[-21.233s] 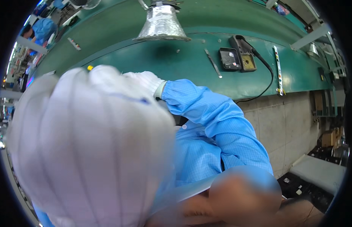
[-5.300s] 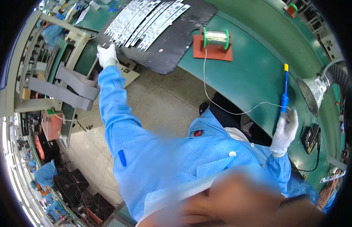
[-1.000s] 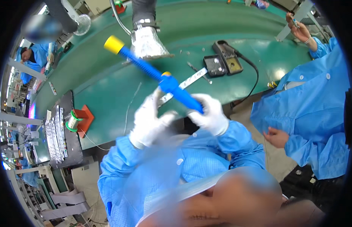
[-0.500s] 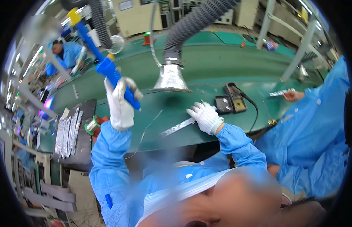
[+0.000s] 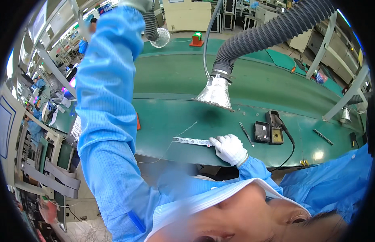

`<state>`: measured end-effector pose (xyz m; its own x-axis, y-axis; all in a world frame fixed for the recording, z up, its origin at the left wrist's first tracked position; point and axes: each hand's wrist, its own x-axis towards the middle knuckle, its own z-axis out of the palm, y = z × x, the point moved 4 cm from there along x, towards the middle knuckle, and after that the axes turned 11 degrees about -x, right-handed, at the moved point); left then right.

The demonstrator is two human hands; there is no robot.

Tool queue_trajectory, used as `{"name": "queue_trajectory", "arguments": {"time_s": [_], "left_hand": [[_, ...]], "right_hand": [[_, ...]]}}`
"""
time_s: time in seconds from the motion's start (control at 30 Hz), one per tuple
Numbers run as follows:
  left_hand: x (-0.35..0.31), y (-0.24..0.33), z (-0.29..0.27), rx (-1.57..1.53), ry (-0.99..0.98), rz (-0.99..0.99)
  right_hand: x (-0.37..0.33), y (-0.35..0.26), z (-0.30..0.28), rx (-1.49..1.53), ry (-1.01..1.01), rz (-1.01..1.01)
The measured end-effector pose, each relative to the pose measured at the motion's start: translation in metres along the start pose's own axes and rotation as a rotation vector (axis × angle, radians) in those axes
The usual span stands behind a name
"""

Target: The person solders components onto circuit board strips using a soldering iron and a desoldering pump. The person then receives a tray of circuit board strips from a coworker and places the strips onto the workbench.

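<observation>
My right hand [image 5: 231,150], in a white glove, is closed on the right end of a narrow pale circuit-board strip [image 5: 191,140] lying on the green bench. Its fingertips rest over that end. Only the wrist and back of my gloved left hand [image 5: 136,4] show at the top edge, past the raised blue sleeve. The left fingers are out of the picture, so I cannot see what they hold. Beside the strip, a thin wire [image 5: 188,128] curls over the bench. Tweezers [image 5: 246,134] lie just beyond my right hand.
A soldering iron stand [image 5: 275,128] and a small black box [image 5: 261,132] stand right of the tweezers. A silver fume hood [image 5: 214,92] hangs on a grey hose [image 5: 272,34] over the bench. Another strip [image 5: 323,137] lies far right, near a person in blue [image 5: 328,177].
My left hand has gone up to the top edge; the blue tool it held has left the view. The view has shifted. The neighbour's hand no longer shows on the other strip.
</observation>
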<state>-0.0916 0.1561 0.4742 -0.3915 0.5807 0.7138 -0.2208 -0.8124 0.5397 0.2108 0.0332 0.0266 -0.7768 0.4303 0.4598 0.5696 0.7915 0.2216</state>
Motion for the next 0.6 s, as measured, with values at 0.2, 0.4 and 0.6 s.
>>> {"name": "queue_trajectory", "arguments": {"time_s": [0.2, 0.4, 0.6], "left_hand": [[0.071, 0.014, 0.019, 0.096, 0.015, 0.194], [0.095, 0.005, 0.017, 0.171, 0.095, 0.196], [0.124, -0.035, -0.045, 0.677, -0.023, 0.189]], "right_hand": [[-0.010, 0.002, 0.018, 0.020, 0.152, 0.048], [-0.009, 0.004, 0.020, 0.093, 0.076, 0.059], [-0.008, 0.009, 0.018, 0.128, 0.024, 0.115]]}}
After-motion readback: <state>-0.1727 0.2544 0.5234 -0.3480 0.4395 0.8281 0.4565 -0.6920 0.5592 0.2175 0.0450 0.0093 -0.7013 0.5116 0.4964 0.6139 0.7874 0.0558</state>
